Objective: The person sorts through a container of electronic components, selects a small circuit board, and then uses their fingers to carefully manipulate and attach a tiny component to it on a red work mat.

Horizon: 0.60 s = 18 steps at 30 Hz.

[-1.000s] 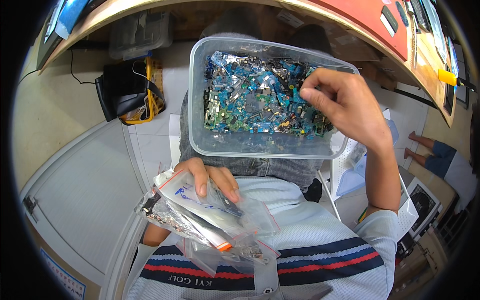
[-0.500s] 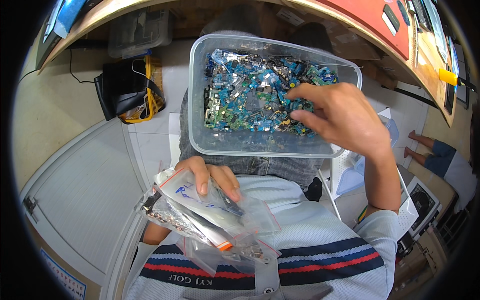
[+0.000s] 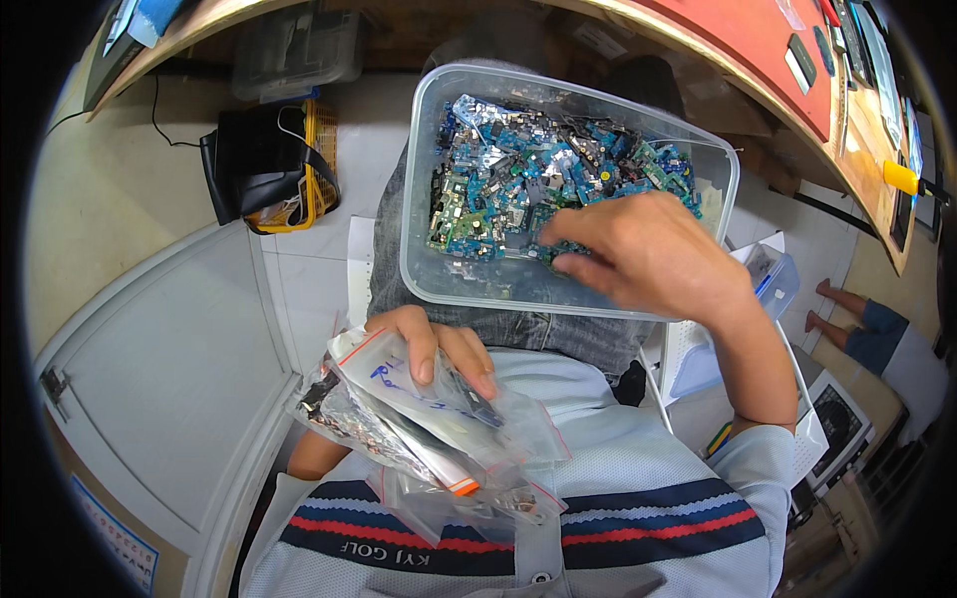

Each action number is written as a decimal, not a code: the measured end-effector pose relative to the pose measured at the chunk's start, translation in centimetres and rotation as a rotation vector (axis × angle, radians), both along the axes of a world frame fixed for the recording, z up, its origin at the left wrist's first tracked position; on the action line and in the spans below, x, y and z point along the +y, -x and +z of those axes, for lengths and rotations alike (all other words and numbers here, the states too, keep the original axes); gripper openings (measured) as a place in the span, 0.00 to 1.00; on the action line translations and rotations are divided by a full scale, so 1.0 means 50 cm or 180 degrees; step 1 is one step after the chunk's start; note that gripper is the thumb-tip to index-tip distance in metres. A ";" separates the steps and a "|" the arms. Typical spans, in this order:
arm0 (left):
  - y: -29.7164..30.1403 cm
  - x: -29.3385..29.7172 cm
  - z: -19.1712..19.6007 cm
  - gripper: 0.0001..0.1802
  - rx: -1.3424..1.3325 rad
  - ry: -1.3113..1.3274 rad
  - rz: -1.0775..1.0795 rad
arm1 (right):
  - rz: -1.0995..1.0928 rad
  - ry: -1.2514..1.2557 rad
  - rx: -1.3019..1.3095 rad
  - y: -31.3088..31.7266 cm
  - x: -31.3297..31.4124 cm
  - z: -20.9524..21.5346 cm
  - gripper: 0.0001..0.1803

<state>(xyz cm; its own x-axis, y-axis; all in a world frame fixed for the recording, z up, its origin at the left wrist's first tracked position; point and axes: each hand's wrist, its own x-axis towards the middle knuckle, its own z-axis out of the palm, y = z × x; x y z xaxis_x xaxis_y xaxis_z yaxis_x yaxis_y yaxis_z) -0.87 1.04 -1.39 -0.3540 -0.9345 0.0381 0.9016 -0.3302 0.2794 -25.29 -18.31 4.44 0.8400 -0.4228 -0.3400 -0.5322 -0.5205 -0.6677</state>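
Observation:
A clear plastic bin (image 3: 498, 289) rests on my lap, holding a heap of small blue and green circuit boards (image 3: 503, 179). Over the bin's near right part is my right hand (image 3: 648, 249), its forefinger and thumb apart among the boards. Nothing shows between them; the other fingers are hidden behind the hand. My left hand (image 3: 439, 344) is closed on a bunch of zip-lock bags (image 3: 414, 399) against my shirt. Inside the bags are dark and shiny parts, not clear in kind; one bag carries blue handwriting.
A wooden table with a red mat (image 3: 768, 60) curves along the far side. On the left floor stands a yellow basket (image 3: 321, 164) with a black bag (image 3: 254, 159) by it. At the right are a white chair (image 3: 698, 349) and a person's bare legs (image 3: 832, 309).
My right hand has moved left and nearer, down to the near part of the heap. The bin and everything around it have shifted slightly right in view. My left hand keeps its hold.

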 end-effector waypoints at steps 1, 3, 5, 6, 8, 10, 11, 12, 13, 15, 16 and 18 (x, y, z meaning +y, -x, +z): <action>0.001 0.000 0.000 0.20 0.0081 -0.0022 -0.0008 | 0.0068 0.0006 0.0026 -0.009 0.005 -0.003 0.10; -0.002 0.000 0.001 0.20 0.0088 -0.0014 -0.0011 | 0.0266 -0.0046 0.0086 -0.019 0.009 -0.006 0.09; -0.005 0.002 0.002 0.20 -0.0034 0.0060 0.0000 | 0.0416 0.0169 0.0554 -0.019 0.001 -0.004 0.11; -0.006 0.004 0.004 0.21 -0.0074 0.0041 0.0026 | 0.0502 0.0266 0.0706 -0.016 -0.006 -0.002 0.14; -0.008 0.005 0.005 0.21 -0.0080 0.0061 0.0039 | 0.0435 0.0341 0.0613 -0.016 -0.013 -0.003 0.17; -0.005 0.005 0.005 0.20 -0.0174 0.0060 0.0030 | 0.0314 0.0430 0.0300 -0.022 -0.011 -0.005 0.20; -0.003 0.004 0.006 0.20 -0.0199 0.0062 0.0036 | 0.0253 0.0456 0.0063 -0.030 -0.003 -0.008 0.21; 0.000 0.004 0.007 0.19 -0.0190 0.0054 0.0027 | 0.0229 0.0456 -0.0061 -0.038 0.004 -0.010 0.23; -0.001 0.003 0.008 0.19 -0.0076 -0.0036 -0.0023 | 0.0258 0.0378 -0.0086 -0.046 0.010 -0.011 0.23; -0.002 -0.001 0.009 0.19 -0.0127 -0.0008 -0.0047 | 0.0378 0.0227 0.0005 -0.060 0.019 -0.013 0.25; -0.004 -0.002 0.010 0.19 -0.0132 0.0009 -0.0076 | 0.0403 0.0223 0.0282 -0.063 0.019 -0.012 0.24; -0.006 -0.001 0.012 0.19 -0.0022 -0.0084 -0.0029 | 0.0465 0.0358 0.0596 -0.064 0.015 -0.009 0.23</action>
<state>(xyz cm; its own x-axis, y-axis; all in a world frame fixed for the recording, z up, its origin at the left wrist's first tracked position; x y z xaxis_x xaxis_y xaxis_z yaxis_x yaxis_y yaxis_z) -0.59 0.99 -0.78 -0.3628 -0.9318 0.0109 0.8966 -0.3458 0.2767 -22.07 -17.54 4.01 0.8219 -0.3456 -0.4529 -0.5547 -0.6664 -0.4982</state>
